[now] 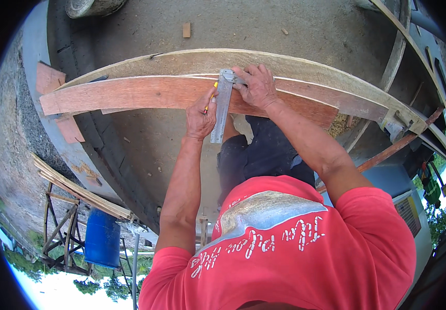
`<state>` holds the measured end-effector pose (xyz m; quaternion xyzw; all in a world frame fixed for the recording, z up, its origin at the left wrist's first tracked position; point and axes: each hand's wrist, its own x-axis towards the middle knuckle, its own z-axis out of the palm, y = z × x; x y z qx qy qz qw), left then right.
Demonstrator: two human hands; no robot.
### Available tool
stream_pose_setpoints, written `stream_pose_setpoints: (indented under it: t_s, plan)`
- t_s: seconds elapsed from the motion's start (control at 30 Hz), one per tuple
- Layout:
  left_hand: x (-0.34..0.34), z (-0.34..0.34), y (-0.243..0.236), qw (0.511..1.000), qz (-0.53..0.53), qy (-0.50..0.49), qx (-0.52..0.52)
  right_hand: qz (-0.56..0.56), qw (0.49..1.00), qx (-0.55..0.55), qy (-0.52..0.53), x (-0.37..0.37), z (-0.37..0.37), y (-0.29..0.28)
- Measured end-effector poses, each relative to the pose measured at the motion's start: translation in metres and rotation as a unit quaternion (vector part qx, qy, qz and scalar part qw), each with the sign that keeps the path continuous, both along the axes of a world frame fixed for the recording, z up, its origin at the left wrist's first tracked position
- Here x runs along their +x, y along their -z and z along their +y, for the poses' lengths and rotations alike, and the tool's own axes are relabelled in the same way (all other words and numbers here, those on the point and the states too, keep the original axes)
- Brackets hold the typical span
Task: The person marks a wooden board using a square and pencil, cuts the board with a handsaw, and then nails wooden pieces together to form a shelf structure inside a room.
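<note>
A long reddish wooden plank point(140, 93) lies across in front of me. A metal square point(223, 106) rests over it, its blade crossing the plank and reaching past the near edge. My right hand point(258, 89) is closed on the square's head at the plank's far edge. Just left of the blade, my left hand point(201, 118) is closed round a yellow pencil point(213, 93), with its side close to or touching the blade. Another reddish board point(357, 103) lies partly under the plank on the right. Beyond them runs a paler plank point(181, 62).
Small wood blocks point(186, 30) lie on the concrete floor. The planks' left ends lie over a low concrete wall point(99, 170). A rusty bar point(388, 150) slants at the right, near a clamp-like metal piece point(396, 126). A blue barrel point(102, 237) stands lower left, beside stacked boards point(80, 191).
</note>
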<state>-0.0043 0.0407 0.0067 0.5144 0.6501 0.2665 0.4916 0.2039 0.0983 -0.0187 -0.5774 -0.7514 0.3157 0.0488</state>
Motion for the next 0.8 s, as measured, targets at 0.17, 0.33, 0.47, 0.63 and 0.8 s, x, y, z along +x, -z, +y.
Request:
stream_pose_setpoints:
  t_s: [0.17, 0.33, 0.47, 0.63, 0.8]
  plan:
    - [-0.012, -0.011, -0.003, 0.999, 0.013, 0.018, 0.022, 0.017, 0.999, 0.040, -0.002, -0.005, -0.001, 0.003]
    - [-0.052, -0.083, -0.024, 0.961, 0.134, 0.202, -0.130, 0.012, 1.000, 0.018, 0.002, -0.003, 0.000, 0.002]
    - [-0.048, -0.073, -0.040, 0.973, 0.080, 0.180, -0.117, -0.002, 1.000, 0.002, 0.007, 0.002, -0.001, 0.001]
    - [-0.007, 0.003, -0.023, 0.993, 0.075, 0.070, 0.057, 0.004, 1.000, 0.009, 0.003, -0.004, -0.001, 0.000]
    - [0.000, 0.004, -0.001, 0.993, 0.076, 0.064, 0.069, -0.001, 1.000, 0.005, 0.005, -0.003, -0.002, 0.003]
